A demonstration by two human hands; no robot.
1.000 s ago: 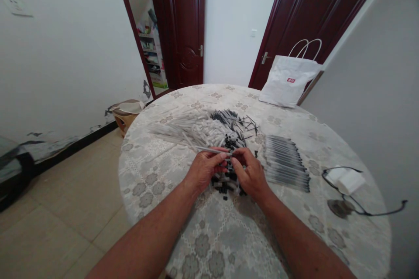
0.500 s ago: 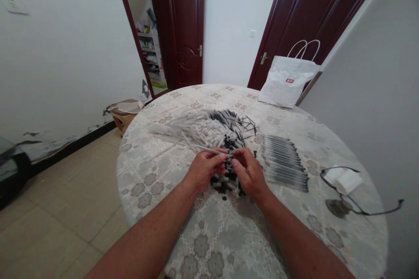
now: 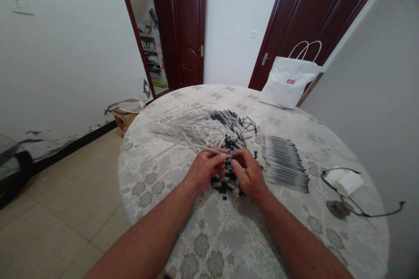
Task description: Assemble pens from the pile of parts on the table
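Observation:
My left hand (image 3: 205,168) is closed round a clear pen barrel (image 3: 204,149) that sticks out to the upper left. My right hand (image 3: 249,173) pinches at the barrel's right end, fingers together on a small piece I cannot make out. Both hands hover over a heap of small black caps (image 3: 225,182) near the middle of the round table (image 3: 216,235). Behind them lies a pile of clear barrels (image 3: 193,130) and a bunch of thin black refills (image 3: 234,120). To the right a neat row of finished pens (image 3: 285,163) lies side by side.
A white paper bag (image 3: 288,83) stands at the table's far edge against a dark door. Glasses (image 3: 356,202) and a folded white cloth (image 3: 345,181) lie at the right. A wall runs close on the right; a basket (image 3: 126,113) sits on the floor left of the table.
Both hands stay in the same place over the caps; only the right fingers have shifted slightly at the barrel's end.

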